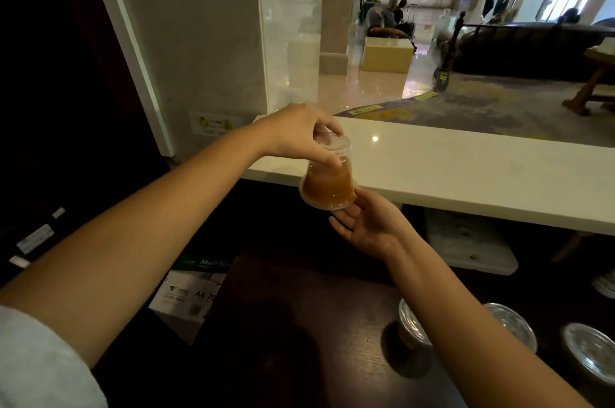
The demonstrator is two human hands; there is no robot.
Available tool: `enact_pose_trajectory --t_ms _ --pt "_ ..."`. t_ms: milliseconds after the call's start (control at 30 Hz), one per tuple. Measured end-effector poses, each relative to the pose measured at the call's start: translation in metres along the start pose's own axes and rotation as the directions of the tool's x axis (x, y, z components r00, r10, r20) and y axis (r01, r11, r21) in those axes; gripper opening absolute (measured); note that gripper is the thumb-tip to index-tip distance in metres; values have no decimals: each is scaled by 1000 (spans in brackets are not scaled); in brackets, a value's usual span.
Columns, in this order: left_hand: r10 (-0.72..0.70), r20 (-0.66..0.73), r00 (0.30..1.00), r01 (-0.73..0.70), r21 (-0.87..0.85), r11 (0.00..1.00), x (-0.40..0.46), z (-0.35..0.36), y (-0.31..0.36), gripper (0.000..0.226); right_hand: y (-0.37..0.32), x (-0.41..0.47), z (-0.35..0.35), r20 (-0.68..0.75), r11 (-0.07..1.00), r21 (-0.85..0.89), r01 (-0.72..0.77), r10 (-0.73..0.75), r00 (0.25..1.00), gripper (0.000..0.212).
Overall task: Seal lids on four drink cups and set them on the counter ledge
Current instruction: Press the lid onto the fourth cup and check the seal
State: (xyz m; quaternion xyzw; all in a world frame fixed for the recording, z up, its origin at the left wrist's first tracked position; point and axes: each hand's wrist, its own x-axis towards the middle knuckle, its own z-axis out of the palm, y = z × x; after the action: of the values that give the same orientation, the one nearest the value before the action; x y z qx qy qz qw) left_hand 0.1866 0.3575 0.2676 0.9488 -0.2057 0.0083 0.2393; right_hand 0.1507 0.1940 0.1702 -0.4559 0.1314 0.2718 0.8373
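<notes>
A clear plastic cup (329, 186) of orange-brown drink is held upside down, its lidded wide end pointing down, in front of the near edge of the white counter ledge (466, 174). My left hand (299, 134) grips the cup's narrow base from above. Just under the cup is my right hand (369, 224), palm up and fingers spread, with its fingertips at the lid's rim. Three more lidded cups stand on the dark table at the lower right: one (411, 324) partly behind my right forearm, one (514, 324) beside it, and one (590, 351) near the frame edge.
A box of A4 paper (193, 288) lies low on the left beside the dark table (299, 324). A white foam box (466, 241) sits under the ledge. A glass panel and wall stand at the ledge's left end. A lobby with seated people lies beyond.
</notes>
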Motion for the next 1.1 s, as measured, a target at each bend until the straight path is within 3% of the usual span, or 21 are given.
enact_pose_trajectory --t_ms 200,267,300,367,467,533,567,633,767,867,1000,1100 --pt "-12 19 1000 13 -21 1000 -10 7 -10 53 6 -1 -4 -36 1000 9 11 -11 999 17" --pt "-23 -25 999 22 -55 998 -19 13 -18 58 5 -3 -5 -72 988 -61 140 -144 987 12" --pt "-41 -66 997 36 -75 997 -25 20 -24 63 2 -5 -6 -95 949 -186 255 -276 957 13" --pt "-87 -155 984 68 -125 990 -38 46 -33 71 -2 -11 -6 -34 703 -544 459 -565 824 17" --pt "-163 -248 955 84 -299 951 -53 98 -41 73 1 -14 -4 257 80 -862 501 -784 566 18" --pt "-244 -263 934 94 -477 874 -61 134 -45 72 11 -15 -7 468 -301 -864 404 -774 425 18" --pt "-282 -245 928 100 -564 820 -65 151 -46 72 17 -15 -10 560 -427 -821 379 -733 387 17" --pt "-322 -195 927 99 -698 709 -74 184 -46 64 28 -16 -21 680 -567 -732 377 -629 376 17" --pt "-409 -123 904 125 -840 529 -89 237 -40 45 52 -13 -49 802 -701 -584 410 -418 428 28" --pt "-476 -91 875 159 -873 460 -96 268 -40 47 73 -13 -73 791 -683 -585 437 -362 494 34" --pt "-531 -118 839 252 -781 571 -101 298 -44 47 98 -15 -108 691 -614 -690 383 -400 602 36" --pt "-530 -93 843 285 -758 586 -105 322 -47 53 115 -16 -127 641 -587 -729 352 -405 652 35"
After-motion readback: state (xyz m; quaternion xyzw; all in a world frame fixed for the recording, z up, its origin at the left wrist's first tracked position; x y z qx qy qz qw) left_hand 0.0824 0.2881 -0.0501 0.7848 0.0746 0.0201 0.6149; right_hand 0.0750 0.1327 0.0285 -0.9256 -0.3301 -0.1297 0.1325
